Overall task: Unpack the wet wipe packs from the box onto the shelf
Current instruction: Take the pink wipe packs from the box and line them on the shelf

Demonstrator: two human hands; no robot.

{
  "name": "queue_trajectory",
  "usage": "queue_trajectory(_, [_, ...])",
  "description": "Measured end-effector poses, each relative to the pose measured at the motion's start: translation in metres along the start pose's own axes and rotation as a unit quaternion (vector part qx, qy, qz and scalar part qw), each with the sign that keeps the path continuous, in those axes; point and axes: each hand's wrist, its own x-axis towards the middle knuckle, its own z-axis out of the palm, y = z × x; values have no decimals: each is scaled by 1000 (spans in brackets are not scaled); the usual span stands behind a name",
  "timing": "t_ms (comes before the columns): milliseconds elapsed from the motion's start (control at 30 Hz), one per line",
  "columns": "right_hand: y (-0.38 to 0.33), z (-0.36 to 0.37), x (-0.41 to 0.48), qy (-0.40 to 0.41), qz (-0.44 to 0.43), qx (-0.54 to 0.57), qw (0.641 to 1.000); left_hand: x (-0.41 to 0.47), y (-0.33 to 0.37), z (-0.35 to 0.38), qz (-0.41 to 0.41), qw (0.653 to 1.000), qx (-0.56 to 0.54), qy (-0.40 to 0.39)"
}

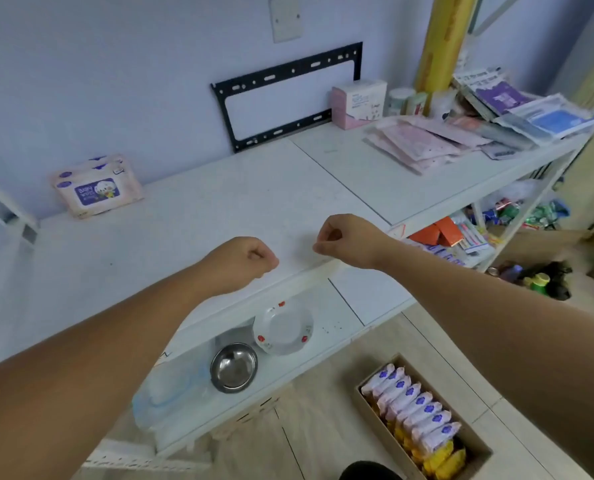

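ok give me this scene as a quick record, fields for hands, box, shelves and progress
left hand: fist, holding nothing, over the front of the top shelf
right hand: fist, holding nothing, beside the left
box: open on the floor, row of packs standing inside
top shelf: stack of packs at the back left, by the wall
lower shelf: metal bowl, plate
progress: most packs not yet unpacked

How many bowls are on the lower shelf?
2: a metal bowl and a white flowered bowl beside it on the lower shelf. More may be hidden.
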Motion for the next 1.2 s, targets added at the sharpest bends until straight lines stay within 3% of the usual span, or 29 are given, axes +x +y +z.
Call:
queue_trajectory(267, [102, -54, -87, -19, 37, 50, 998, 13, 94, 114, 24, 997, 44, -66])
queue_trajectory(567, [302, -84, -188, -107, 180, -10, 978, 49, 149, 315, 17, 970, 160, -184])
queue_trajectory(800, [425, -37, -231, -107, 294, 10, 950, 54, 101, 433, -6, 921, 231, -314])
queue_trajectory(933, [490, 19, -243, -90, 340, 28, 936, 90, 55, 488, -13, 903, 259, -342])
queue_trajectory(1200, [629, 146, -226, -134, 370, -13, 919, 148, -82, 614, -48, 877, 283, -384])
